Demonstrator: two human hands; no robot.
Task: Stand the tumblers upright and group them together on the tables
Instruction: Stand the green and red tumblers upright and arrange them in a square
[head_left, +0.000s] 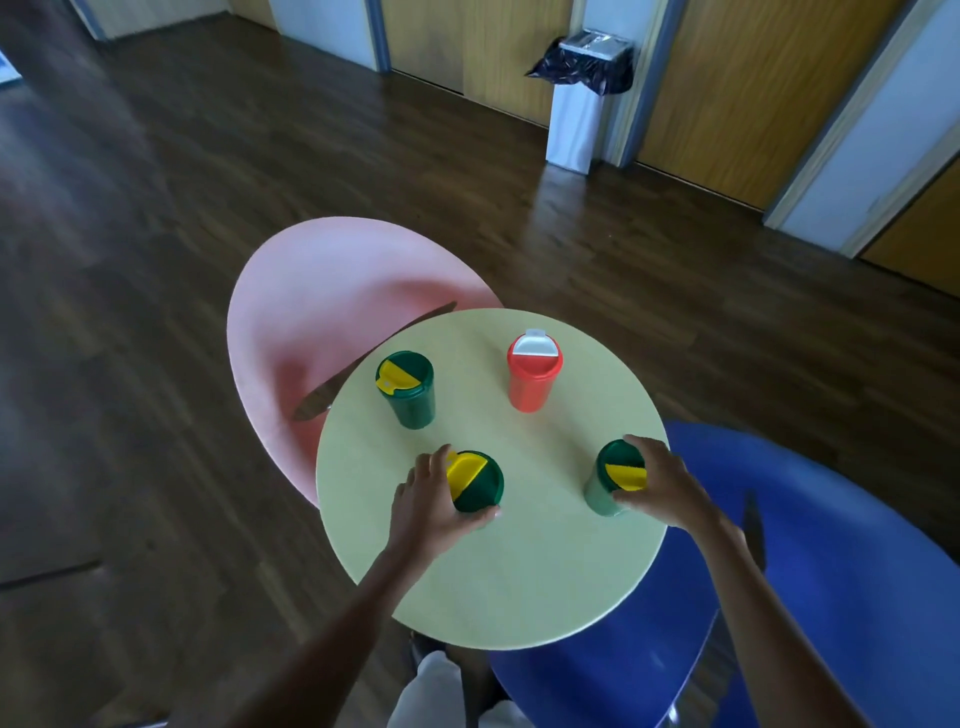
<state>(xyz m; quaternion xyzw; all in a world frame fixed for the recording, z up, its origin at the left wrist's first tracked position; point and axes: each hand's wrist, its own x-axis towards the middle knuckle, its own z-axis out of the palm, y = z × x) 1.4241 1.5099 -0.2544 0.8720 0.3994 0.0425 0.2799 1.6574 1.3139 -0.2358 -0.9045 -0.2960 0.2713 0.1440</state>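
Several tumblers stand upright on a round pale-yellow table (519, 571). A green tumbler with a yellow lid flap (407, 388) is at the far left, and a red tumbler with a white flap (533, 371) is at the far right. My left hand (428, 506) grips a near-left green tumbler (475, 483) from its left side. Around a near-right green tumbler (613, 478), close to the table's right edge, my right hand (662, 480) is wrapped from the right.
A pink round table (322, 312) lies partly under the yellow one at the left, and a blue one (831, 571) at the right. A white bin with a dark bag (582, 98) stands by the far wall. Dark wooden floor surrounds the tables.
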